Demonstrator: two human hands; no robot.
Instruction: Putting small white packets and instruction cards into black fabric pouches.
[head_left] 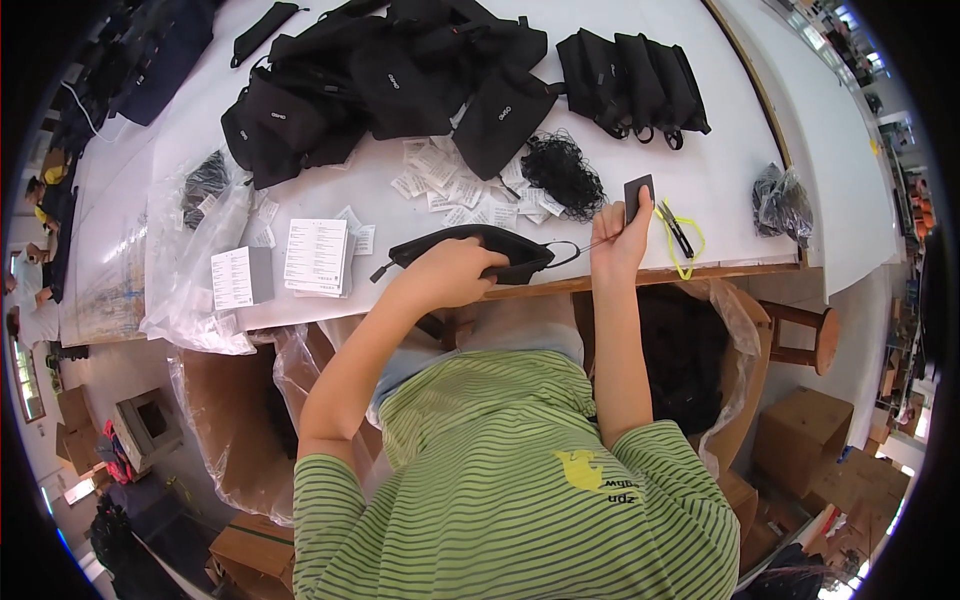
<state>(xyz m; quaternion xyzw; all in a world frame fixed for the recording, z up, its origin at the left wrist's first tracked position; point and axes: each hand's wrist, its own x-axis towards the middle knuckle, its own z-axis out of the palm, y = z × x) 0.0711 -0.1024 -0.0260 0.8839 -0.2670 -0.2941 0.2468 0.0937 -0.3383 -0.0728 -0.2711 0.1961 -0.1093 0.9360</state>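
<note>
At the table's near edge, my left hand (458, 273) is closed on a small black zippered pouch (515, 250). A black loop strap (566, 246) sticks out from the pouch's right end. My right hand (620, 238) pinches a black hang tag (638, 196) upright, raised to the right of the pouch. A thin dark string runs from this hand toward the loop; whether it is tied there is too fine to tell. Just right of that hand lie small black-bladed snips (676, 232) with a yellow cord (697, 243).
Black pouches (390, 85) are heaped at the back, with more lined up (635, 85) at right. White printed labels (440, 175) and black strings (562, 175) lie before them. Stacked white cards (317, 257) sit left. Plastic-lined boxes (745, 330) flank me below the table.
</note>
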